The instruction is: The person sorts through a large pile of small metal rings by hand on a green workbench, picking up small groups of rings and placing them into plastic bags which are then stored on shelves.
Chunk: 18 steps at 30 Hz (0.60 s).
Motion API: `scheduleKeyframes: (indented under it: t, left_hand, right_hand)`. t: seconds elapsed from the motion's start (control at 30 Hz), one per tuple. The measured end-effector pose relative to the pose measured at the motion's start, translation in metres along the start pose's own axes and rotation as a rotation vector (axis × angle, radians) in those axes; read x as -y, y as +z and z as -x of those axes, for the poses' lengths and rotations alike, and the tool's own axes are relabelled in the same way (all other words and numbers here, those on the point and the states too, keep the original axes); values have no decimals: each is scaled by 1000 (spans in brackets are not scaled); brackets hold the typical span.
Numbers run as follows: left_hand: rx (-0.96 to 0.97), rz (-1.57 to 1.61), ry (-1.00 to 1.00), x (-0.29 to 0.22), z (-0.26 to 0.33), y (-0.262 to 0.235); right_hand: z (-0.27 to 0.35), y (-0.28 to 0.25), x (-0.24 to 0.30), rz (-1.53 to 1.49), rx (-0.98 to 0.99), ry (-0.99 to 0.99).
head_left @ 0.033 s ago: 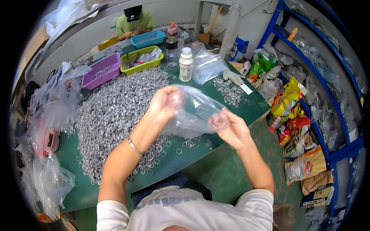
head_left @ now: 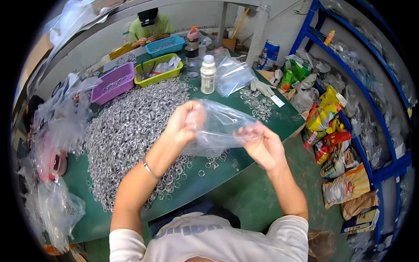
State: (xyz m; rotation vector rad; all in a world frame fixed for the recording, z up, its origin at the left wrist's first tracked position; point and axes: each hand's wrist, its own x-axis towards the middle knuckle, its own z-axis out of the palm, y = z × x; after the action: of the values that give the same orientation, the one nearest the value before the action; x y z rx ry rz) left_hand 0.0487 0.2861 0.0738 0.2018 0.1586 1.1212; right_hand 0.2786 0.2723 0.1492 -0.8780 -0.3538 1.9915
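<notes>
Clear, crinkled thin plastic bag (head_left: 220, 129) held up above the green table (head_left: 205, 185), stretched between both hands. Left hand (head_left: 185, 122) pinches one edge of the bag in closed fingers; right hand (head_left: 262, 144) grips the other edge, fingers curled. Bag looks glossy, wrinkled, see-through. Under it, a big heap of small shiny silver metal rings (head_left: 126, 131) covers the tabletop, with loose rings near the edge. White plastic bottle (head_left: 208, 74) stands upright behind. Purple plastic basket (head_left: 111, 83) and yellow-green tray (head_left: 158, 72) at the far side. No visible change from the earlier frame: same grip, same bag position.
</notes>
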Motion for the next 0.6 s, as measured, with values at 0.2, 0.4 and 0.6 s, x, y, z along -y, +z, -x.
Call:
scheduleKeyframes:
  t: [0.2,0.4,0.6]
  left_hand:
    - [-66,-480,-225,14,18,9]
    - [-45,-1751,152,18,-1,28]
    - [-374,-1236,543,3,-68,26]
  right_hand:
    - [-29,-52,10,-382,520,243]
    - [-52,-41,-14,115,568,90]
    - [-75,-16,-9,1097,120,-1036]
